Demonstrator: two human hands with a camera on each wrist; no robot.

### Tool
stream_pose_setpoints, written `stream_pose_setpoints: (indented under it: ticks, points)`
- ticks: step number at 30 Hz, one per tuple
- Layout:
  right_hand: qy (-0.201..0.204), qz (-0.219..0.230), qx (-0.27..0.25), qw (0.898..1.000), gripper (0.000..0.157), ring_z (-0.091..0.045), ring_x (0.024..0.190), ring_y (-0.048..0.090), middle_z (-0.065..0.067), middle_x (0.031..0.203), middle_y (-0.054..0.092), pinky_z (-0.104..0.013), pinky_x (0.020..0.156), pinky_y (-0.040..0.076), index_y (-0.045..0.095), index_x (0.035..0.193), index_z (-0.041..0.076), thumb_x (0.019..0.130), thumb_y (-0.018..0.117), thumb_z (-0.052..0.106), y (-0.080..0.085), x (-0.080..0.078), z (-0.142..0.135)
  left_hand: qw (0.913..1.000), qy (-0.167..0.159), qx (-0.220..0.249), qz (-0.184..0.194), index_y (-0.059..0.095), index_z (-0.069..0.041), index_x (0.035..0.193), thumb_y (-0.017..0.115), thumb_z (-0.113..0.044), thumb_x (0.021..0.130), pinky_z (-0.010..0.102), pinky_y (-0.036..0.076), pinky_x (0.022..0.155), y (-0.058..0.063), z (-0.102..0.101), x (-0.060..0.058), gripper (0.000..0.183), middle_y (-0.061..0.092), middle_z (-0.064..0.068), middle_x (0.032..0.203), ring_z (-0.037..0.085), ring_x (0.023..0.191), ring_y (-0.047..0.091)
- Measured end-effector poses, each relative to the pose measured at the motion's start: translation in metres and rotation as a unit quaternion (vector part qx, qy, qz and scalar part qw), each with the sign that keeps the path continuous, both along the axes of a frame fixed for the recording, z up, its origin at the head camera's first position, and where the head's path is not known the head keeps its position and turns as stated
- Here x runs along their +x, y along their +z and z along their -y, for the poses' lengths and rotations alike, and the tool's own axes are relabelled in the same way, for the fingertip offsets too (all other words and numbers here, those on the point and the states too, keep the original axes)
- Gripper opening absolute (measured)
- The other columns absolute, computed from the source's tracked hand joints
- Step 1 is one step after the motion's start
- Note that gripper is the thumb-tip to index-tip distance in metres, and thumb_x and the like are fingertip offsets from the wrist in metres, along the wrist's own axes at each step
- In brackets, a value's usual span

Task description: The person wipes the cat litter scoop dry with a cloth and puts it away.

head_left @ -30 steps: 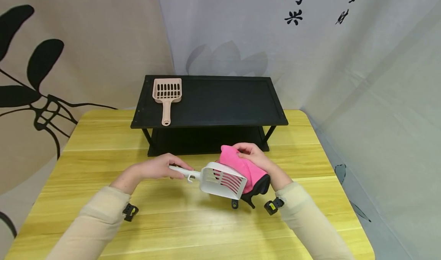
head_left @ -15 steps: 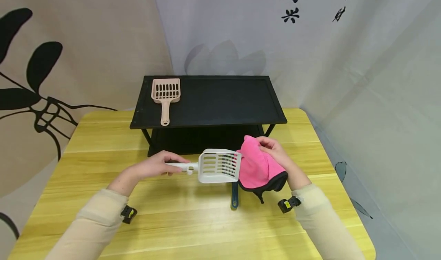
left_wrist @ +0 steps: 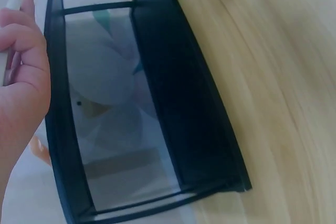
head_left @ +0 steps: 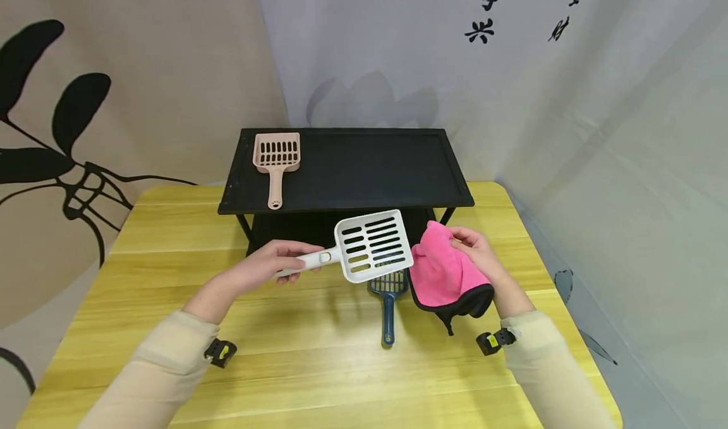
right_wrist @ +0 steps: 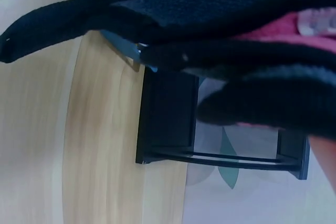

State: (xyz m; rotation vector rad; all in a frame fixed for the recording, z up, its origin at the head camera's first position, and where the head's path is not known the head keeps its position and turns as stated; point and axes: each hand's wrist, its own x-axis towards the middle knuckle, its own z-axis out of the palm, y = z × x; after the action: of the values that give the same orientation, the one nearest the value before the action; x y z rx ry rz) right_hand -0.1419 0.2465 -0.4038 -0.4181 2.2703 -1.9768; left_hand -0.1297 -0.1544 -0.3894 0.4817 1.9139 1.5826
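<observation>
My left hand (head_left: pixel 279 265) grips a white slotted litter scoop (head_left: pixel 374 247) by its handle, holding it up over the table with the slotted face toward the head camera. In the left wrist view, the fingers (left_wrist: pixel 23 40) curl round the pale handle at the left edge. A pink cloth with black edging (head_left: pixel 446 268) hangs from my right hand (head_left: pixel 474 249), pinched at its top, just right of the scoop's head. Its dark folds (right_wrist: pixel 199 9) fill the upper right wrist view. Below the white scoop lies a blue litter scoop (head_left: pixel 388 315), its head partly hidden.
A black two-tier shelf (head_left: pixel 364 170) stands at the back of the wooden table (head_left: pixel 284 372). On its top left rests a beige litter scoop (head_left: pixel 276 157), handle toward me. A printed cloth backdrop (head_left: pixel 364 50) hangs behind the shelf.
My right hand has moved right with the pink cloth, away from the white scoop. The white scoop has been raised and turned to face the camera. More of the blue scoop shows.
</observation>
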Motion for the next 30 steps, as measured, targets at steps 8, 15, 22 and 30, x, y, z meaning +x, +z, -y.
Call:
stream_pose_setpoints:
  ticks: [8,15,22,30]
  points:
    - [-0.027,0.032,0.035,0.999,0.046,0.003,0.083,0.055,0.024,0.088,0.062,-0.012,0.075,0.045,0.064,0.087,0.044,0.094,0.048,0.001,0.002,0.005,-0.006,0.9941,0.070,0.073,0.039,0.030,-0.001,0.145,0.037,-0.001,0.090,0.020,0.043,0.059,0.010,-0.012,-0.005,0.055,0.062,-0.003,0.110,0.007,0.072,0.053]
    - [-0.032,0.042,0.024,0.998,0.045,0.003,0.084,0.055,0.024,0.088,0.063,-0.011,0.075,0.046,0.064,0.087,0.044,0.094,0.049,0.002,0.003,0.005,-0.005,0.9869,0.109,0.107,0.049,0.022,-0.004,0.148,0.038,-0.004,0.097,0.017,0.048,0.066,0.012,-0.023,-0.010,0.054,0.054,-0.002,0.120,0.005,0.083,0.057]
    - [-0.020,0.026,-0.001,0.999,0.044,0.003,0.083,0.057,0.021,0.089,0.064,-0.011,0.075,0.047,0.066,0.088,0.039,0.093,0.049,-0.001,0.000,0.005,-0.004,0.9826,0.142,0.109,0.048,0.020,-0.005,0.149,0.040,-0.009,0.099,0.016,0.049,0.068,0.009,-0.035,-0.015,0.054,0.045,0.011,0.135,0.004,0.088,0.057]
    - [-0.015,0.027,-0.019,0.999,0.046,0.004,0.084,0.059,0.021,0.090,0.064,-0.010,0.076,0.048,0.067,0.089,0.039,0.093,0.049,-0.004,-0.004,0.006,-0.004,0.9698,0.202,0.118,0.069,0.013,-0.004,0.149,0.038,-0.010,0.100,0.014,0.049,0.070,0.014,-0.051,-0.021,0.056,0.033,0.020,0.147,0.002,0.086,0.056]
